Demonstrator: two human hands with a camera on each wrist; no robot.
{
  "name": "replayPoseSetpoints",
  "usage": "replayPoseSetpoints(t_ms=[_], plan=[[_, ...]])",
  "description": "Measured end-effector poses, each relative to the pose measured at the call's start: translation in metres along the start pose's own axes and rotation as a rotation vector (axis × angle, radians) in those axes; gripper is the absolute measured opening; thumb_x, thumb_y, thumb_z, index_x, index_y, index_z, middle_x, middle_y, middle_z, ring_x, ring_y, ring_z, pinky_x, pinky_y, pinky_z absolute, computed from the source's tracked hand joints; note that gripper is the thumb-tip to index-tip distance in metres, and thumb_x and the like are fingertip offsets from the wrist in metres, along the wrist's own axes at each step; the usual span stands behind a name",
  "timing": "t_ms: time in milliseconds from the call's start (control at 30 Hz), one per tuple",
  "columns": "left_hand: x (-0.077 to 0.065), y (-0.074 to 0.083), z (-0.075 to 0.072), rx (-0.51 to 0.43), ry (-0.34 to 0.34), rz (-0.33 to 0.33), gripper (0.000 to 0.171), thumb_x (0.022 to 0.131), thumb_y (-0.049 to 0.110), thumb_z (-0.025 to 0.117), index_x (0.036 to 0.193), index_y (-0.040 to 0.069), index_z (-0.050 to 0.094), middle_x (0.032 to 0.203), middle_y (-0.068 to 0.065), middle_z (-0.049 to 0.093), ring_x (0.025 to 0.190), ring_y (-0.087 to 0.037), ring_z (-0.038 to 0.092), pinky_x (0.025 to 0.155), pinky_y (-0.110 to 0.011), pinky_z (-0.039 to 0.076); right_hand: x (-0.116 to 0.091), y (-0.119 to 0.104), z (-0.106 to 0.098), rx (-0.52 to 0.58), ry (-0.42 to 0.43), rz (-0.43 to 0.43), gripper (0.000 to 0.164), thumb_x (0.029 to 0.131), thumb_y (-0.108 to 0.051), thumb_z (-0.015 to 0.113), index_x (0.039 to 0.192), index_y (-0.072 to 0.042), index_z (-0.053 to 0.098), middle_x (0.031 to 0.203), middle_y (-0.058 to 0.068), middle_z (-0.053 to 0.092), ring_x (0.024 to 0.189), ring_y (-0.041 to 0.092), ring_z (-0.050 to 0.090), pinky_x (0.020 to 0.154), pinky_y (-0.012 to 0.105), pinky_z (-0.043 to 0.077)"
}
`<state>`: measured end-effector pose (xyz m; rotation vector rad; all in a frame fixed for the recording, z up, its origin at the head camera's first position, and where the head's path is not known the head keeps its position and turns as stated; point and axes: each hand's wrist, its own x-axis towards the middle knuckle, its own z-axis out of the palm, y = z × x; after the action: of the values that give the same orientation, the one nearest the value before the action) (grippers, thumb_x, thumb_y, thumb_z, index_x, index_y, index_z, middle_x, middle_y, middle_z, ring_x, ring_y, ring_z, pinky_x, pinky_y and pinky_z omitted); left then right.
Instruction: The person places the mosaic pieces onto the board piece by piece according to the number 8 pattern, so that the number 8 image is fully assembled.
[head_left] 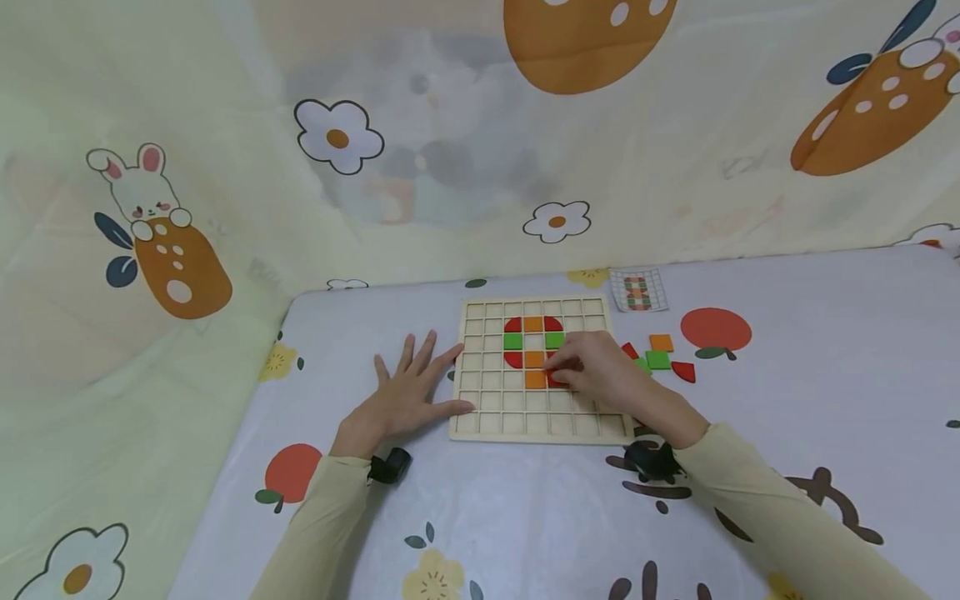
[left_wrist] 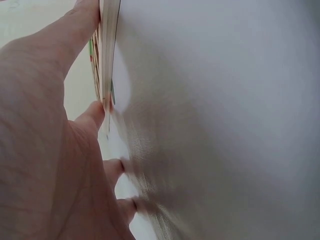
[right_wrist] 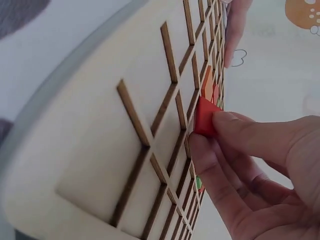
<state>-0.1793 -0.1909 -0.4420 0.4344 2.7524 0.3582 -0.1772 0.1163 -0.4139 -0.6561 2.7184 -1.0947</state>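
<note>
A wooden grid board (head_left: 491, 427) lies on the table with red, orange and green tiles set in its middle cells. With thumb and fingertips my right hand (head_left: 600, 371) pinches a red tile (right_wrist: 205, 117), which sits at a cell right of the lowest orange square (head_left: 535, 380). The fingers partly cover that tile; whether it lies flat in its cell I cannot tell. My left hand (head_left: 405, 396) is spread out, its thumb and index finger touching the board's left edge. Two green squares (head_left: 513, 341) flank a bare cell under the top orange tile (head_left: 533, 324).
Right of the board lie loose tiles: an orange square (head_left: 661, 342), a green square (head_left: 657, 360), a red rounded piece (head_left: 684, 372) and others partly behind the right hand. A small pattern card (head_left: 639, 292) lies beyond the board's far right corner. A printed cloth curtain (head_left: 442, 242) hangs behind the table.
</note>
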Motion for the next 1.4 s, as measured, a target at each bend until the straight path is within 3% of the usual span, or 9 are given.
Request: replayPoseSetpoints(t_ms=[400, 533, 933, 1133, 1400], plan=[[0.001, 0.004, -0.001, 0.007, 0.003, 0.006, 0.097, 0.089, 0.075, 0.059, 0.168, 0.037, 0.019, 0.176, -0.009, -0.006, 0.159, -0.041, -0.016, 0.112, -0.080, -0.013, 0.001, -0.008, -0.003, -0.102, -0.043, 0.034, 0.020, 0.090, 0.007, 0.076, 0.109, 0.002, 0.081, 0.088, 0.006, 0.068, 0.081, 0.022, 0.057, 0.069, 0.026, 0.050], [-0.001, 0.004, -0.002, 0.004, 0.005, 0.013, 0.096, 0.090, 0.075, 0.059, 0.168, 0.036, 0.019, 0.176, -0.009, -0.005, 0.159, -0.041, -0.015, 0.113, -0.081, -0.012, 0.004, -0.013, -0.002, -0.173, -0.062, 0.046, 0.019, 0.091, 0.007, 0.076, 0.108, 0.002, 0.081, 0.092, 0.009, 0.070, 0.085, 0.024, 0.059, 0.077, 0.032, 0.055], [-0.003, 0.005, -0.005, -0.010, 0.001, 0.014, 0.096, 0.090, 0.073, 0.060, 0.168, 0.036, 0.020, 0.176, -0.010, -0.004, 0.159, -0.041, -0.014, 0.113, -0.081, -0.012, 0.009, -0.010, 0.004, -0.205, -0.042, 0.037, 0.013, 0.090, 0.008, 0.076, 0.100, 0.004, 0.082, 0.095, 0.013, 0.075, 0.093, 0.030, 0.067, 0.092, 0.042, 0.059], [-0.003, 0.005, -0.005, -0.005, 0.004, 0.004, 0.095, 0.090, 0.074, 0.060, 0.168, 0.036, 0.021, 0.176, -0.009, -0.005, 0.159, -0.041, -0.014, 0.113, -0.081, -0.012, 0.003, -0.007, 0.001, -0.125, -0.039, 0.039, 0.016, 0.091, 0.005, 0.076, 0.106, 0.002, 0.081, 0.100, 0.011, 0.073, 0.095, 0.028, 0.064, 0.089, 0.041, 0.058], [-0.003, 0.007, -0.006, -0.012, -0.003, 0.009, 0.095, 0.090, 0.073, 0.061, 0.168, 0.036, 0.020, 0.176, -0.010, -0.005, 0.159, -0.041, -0.014, 0.112, -0.080, -0.012, -0.014, 0.011, -0.024, 0.032, -0.007, -0.014, 0.015, 0.093, 0.000, 0.076, 0.107, -0.002, 0.081, 0.100, 0.006, 0.075, 0.090, 0.023, 0.065, 0.080, 0.033, 0.058]])
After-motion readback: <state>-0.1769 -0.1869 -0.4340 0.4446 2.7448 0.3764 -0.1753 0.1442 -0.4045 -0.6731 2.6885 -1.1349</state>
